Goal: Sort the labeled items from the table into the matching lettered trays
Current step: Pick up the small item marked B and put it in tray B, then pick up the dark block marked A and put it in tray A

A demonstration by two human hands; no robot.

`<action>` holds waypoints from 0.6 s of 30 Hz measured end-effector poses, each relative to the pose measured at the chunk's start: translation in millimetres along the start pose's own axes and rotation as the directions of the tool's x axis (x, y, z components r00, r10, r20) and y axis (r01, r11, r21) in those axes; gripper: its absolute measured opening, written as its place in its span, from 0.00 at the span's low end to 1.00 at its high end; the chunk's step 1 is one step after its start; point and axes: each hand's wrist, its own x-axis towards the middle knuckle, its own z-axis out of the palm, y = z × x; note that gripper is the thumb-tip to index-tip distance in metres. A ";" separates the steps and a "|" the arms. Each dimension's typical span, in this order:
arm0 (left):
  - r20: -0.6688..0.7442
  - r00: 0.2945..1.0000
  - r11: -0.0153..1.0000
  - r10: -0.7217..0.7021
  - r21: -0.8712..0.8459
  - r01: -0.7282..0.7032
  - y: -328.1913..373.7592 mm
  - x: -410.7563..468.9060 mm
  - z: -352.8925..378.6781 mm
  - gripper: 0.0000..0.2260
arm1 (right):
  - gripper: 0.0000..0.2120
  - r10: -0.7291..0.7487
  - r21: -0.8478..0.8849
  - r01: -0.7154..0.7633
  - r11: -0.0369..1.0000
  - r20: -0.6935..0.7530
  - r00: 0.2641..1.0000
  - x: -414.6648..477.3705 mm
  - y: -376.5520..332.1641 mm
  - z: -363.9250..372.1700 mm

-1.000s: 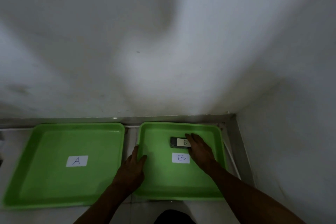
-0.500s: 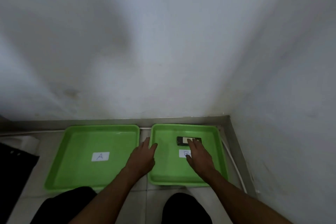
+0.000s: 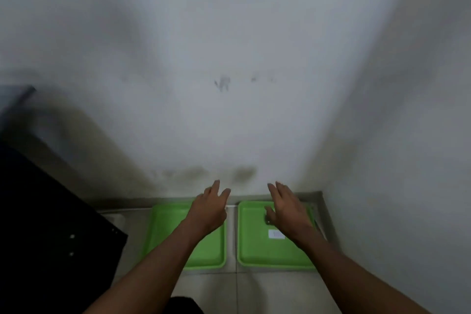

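Dark item (image 3: 267,219) lies in the far half of the right tray (image 3: 254,250), mostly hidden behind the right hand (image 3: 289,209); only a dark corner w/ a glint shows. A white label (image 3: 276,234) is on that tray's floor nearer the person, letter too blurred to read. Left tray (image 3: 163,232) sits just beside it, narrow gap between; what shows of it looks empty, but the left hand (image 3: 209,209) and forearm cover a good part, its label incl.

Progress, as a judgement: one item is in a tray, so that placement looks done. Can't confirm the letter match from here. No other labeled items in view, so what's left can't be counted; a dark object (image 3: 51,224) at far left is too blurred to identify.

Hands: both held out over the trays, palms down, fingers spread and pointing toward the wall (image 3: 229,58). Left grip is wide open w/ nothing in it, over the left tray's right-far part. Right grip likewise loose and empty, fingers splayed; it seems above the item, not closed on it, though contact underneath can't be ruled out.

Trays rest on a tiled floor (image 3: 229,285) in a corner.
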 end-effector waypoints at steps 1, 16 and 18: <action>-0.016 1.000 1.000 -0.005 0.000 0.005 3.8 -12.8 -41.8 0.28 | 0.30 -0.007 -0.010 0.007 1.000 -0.005 1.000 -0.1 -14.1 -44.0; -0.304 0.953 0.996 0.001 0.082 0.025 58.4 -185.0 -477.6 0.26 | 0.28 -0.162 -0.062 0.151 0.987 -0.248 0.955 -50.8 -181.2 -515.2; -0.342 0.940 0.994 -0.007 0.099 0.044 53.3 -203.6 -504.2 0.26 | 0.28 -0.185 -0.074 0.171 0.982 -0.266 0.946 -55.3 -200.9 -542.0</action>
